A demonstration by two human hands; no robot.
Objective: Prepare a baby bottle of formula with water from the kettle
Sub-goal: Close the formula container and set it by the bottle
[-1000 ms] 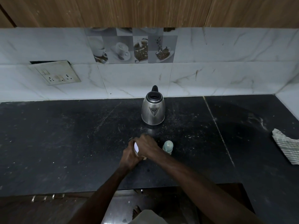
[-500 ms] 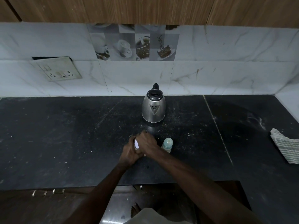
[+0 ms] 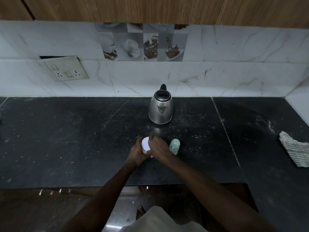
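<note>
Near the tabletop's [image 3: 66, 139] front edge, the left hand [image 3: 137, 154] gripped the jar [image 3: 146, 151] and the right hand [image 3: 158, 148] pinched its lid [image 3: 145, 142]. The baby bottle [image 3: 174, 145] stood upright just beside the right hand, the kettle [image 3: 160, 109] behind.

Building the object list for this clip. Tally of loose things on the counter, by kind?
kettle: 1
baby bottle: 1
white-lidded container, gripped by the left hand and the right hand: 1
striped cloth: 1
Total: 4
</note>
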